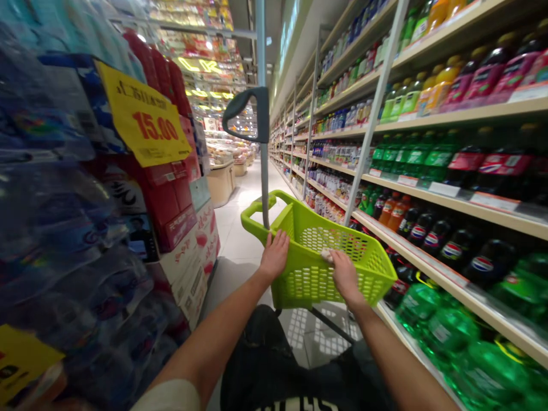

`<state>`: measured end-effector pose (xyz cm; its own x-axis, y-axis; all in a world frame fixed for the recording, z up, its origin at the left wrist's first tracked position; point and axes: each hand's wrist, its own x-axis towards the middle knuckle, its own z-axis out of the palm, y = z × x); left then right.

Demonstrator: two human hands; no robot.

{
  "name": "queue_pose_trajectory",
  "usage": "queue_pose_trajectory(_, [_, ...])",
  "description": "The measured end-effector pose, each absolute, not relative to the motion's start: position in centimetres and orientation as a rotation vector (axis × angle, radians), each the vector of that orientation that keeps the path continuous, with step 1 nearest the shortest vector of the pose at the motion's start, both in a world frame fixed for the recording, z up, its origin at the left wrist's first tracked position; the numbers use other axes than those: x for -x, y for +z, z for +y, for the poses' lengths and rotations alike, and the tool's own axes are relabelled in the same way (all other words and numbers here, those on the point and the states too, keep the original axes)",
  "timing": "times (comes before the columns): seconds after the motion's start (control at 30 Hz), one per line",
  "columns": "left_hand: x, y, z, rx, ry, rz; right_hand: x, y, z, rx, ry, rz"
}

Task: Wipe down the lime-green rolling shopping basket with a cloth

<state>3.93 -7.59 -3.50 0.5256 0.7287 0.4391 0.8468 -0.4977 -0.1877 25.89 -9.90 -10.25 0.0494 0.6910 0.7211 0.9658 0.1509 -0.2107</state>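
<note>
A lime-green shopping basket cart (308,278) stands in front of me, with perforated walls and a tall grey pull handle (249,116) rising from its left end. My left hand (275,254) lies against the basket's near left corner, just below the foot of the handle, its fingers stretched out. At the near rim, my right hand (343,275) pinches a small crumpled white wipe (327,253) and presses it to the green plastic. The wipe is partly hidden by my fingers. I see only bare perforated walls inside the visible part of the basket.
Shelves (462,200) of soft-drink bottles line the right side, with large green bottles (454,325) at floor level. Close on the left are stacked drink packs (85,257), boxes (188,274) and a yellow price sign (148,123). A tiled aisle (248,188) runs ahead.
</note>
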Motion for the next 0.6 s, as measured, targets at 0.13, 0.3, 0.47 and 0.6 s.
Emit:
queue_pose_trajectory(0.13, [-6.6, -4.3, -8.0, 2.472, -0.386, -1.202, -25.6, -10.7, -10.7, 1.590, -0.506, -1.711])
queue_pose_trajectory(0.3, [-7.9, -5.3, -8.4, 2.488, -0.375, -1.221, -27.2, -12.2, -11.1, 1.560, -0.559, -1.715])
queue_pose_trajectory(0.47, [-8.2, -5.4, -8.7, 2.469, -0.356, -1.299, -35.6, -13.4, -13.9, 1.784, -0.573, -1.493])
queue_pose_trajectory(0.6, [-8.9, -5.8, -9.1, 2.426, -0.352, -1.351, -34.5, -13.4, -13.4, 1.780, -0.576, -1.513])
